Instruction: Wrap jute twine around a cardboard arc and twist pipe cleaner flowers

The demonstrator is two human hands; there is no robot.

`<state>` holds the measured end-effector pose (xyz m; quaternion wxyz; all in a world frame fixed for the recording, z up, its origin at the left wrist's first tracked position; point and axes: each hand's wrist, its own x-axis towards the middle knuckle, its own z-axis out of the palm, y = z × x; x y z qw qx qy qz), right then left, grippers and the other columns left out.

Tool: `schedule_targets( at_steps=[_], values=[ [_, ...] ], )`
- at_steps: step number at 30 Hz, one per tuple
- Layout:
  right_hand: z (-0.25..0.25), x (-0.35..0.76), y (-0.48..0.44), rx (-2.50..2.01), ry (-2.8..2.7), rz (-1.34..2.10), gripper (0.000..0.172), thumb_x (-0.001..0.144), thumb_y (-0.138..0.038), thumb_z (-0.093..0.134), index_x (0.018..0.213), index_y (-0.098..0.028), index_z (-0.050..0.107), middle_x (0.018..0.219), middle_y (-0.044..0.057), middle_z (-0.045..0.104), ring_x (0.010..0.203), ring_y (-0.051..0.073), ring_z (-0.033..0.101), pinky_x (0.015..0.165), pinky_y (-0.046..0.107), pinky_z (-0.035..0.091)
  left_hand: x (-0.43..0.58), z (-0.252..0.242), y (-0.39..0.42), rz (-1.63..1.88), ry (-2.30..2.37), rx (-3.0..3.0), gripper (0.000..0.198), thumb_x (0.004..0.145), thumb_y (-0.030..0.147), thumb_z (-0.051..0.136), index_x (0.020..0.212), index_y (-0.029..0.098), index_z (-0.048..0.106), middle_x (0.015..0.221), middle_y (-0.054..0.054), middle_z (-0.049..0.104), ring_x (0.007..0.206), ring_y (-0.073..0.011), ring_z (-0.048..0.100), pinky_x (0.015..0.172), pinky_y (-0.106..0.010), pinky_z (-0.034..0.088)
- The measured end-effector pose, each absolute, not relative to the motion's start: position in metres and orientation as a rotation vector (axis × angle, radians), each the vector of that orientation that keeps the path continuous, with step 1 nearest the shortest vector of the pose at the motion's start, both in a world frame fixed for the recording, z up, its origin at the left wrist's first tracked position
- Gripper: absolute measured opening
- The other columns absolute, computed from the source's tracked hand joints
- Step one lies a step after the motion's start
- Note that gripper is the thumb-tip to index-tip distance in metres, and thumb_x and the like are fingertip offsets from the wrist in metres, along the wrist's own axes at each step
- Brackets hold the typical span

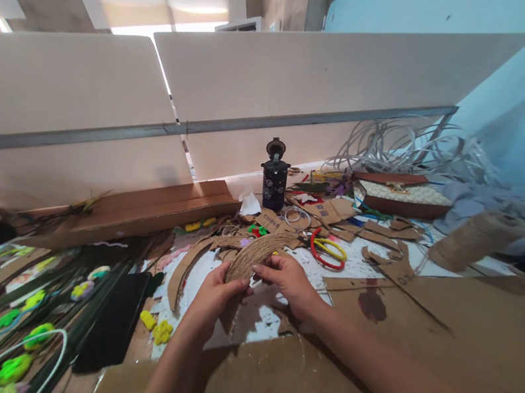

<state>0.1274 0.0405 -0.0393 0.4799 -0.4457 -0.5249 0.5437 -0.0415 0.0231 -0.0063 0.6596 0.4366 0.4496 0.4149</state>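
Observation:
Both hands hold a curved strip wrapped in brown twine (pixel 259 253), raised over the cluttered table. My left hand (pixel 219 293) grips its lower left part, fingers closed round it. On the right side, my right hand (pixel 286 281) pinches the strip's inner edge between thumb and fingers. A bare end of the strip points down below the left hand. Just left of it lies a curved cardboard strip (pixel 184 274). Red-and-yellow-handled scissors (pixel 328 251) rest beyond the right hand, and a big twine spool (pixel 473 242) lies tilted at the right.
A black bottle (pixel 273 181) with its lid up stands at the back. Cardboard scraps (pixel 335 210) surround it. Cardboard sheets (pixel 421 330) cover the front and right. At left are a dark phone-like slab (pixel 113 322), yellow and green flowers (pixel 38 335) and a long cardboard tray (pixel 139 213).

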Motion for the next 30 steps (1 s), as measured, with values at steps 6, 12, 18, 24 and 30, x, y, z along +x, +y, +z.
schedule_targets(
  at_steps=[6,12,18,24,30],
  values=[
    [-0.0363,0.1267,0.0388,-0.963,-1.245,1.439,0.029,0.07,-0.042,0.077,0.083,-0.016,0.073,0.081,0.004,0.074,0.074,0.02,0.065,0.074,0.032,0.049,-0.044,-0.0049,0.0239,0.885,1.048,1.06,0.038,0.063,0.028,0.082,0.094,0.014,0.067,0.071,-0.003,0.072,0.056,-0.0129,0.062,0.056,-0.023,0.049],
    [-0.0415,0.1284,0.0416,-1.016,-1.301,1.396,0.024,0.069,-0.039,0.08,0.074,-0.016,0.074,0.073,0.002,0.072,0.069,0.018,0.062,0.07,0.03,0.046,-0.0469,-0.0046,0.0257,0.923,1.081,1.102,0.039,0.06,0.03,0.085,0.091,0.014,0.068,0.071,-0.002,0.071,0.057,-0.0125,0.061,0.057,-0.022,0.047],
    [-0.0408,0.1301,0.0439,-0.999,-1.309,1.382,0.026,0.071,-0.04,0.079,0.081,-0.016,0.075,0.079,0.004,0.075,0.076,0.021,0.066,0.077,0.032,0.048,-0.0486,-0.0051,0.0252,0.883,1.104,1.084,0.032,0.063,0.028,0.08,0.087,0.015,0.063,0.065,-0.001,0.069,0.053,-0.0115,0.059,0.054,-0.021,0.044],
    [-0.0418,0.1284,0.0421,-0.993,-1.281,1.406,0.032,0.072,-0.046,0.078,0.084,-0.016,0.074,0.083,0.005,0.075,0.076,0.022,0.066,0.076,0.034,0.05,-0.0477,-0.0031,0.0224,0.863,1.071,1.069,0.029,0.063,0.028,0.078,0.085,0.016,0.062,0.061,0.0,0.067,0.051,-0.011,0.057,0.053,-0.02,0.042],
    [-0.0327,0.1278,0.0379,-1.052,-1.344,1.373,0.026,0.073,-0.045,0.075,0.076,-0.019,0.072,0.078,0.002,0.072,0.075,0.021,0.064,0.071,0.032,0.048,-0.0475,-0.0037,0.0233,0.853,1.093,1.096,0.034,0.065,0.035,0.081,0.088,0.016,0.064,0.068,-0.002,0.071,0.054,-0.0133,0.061,0.055,-0.022,0.044]
  ],
)
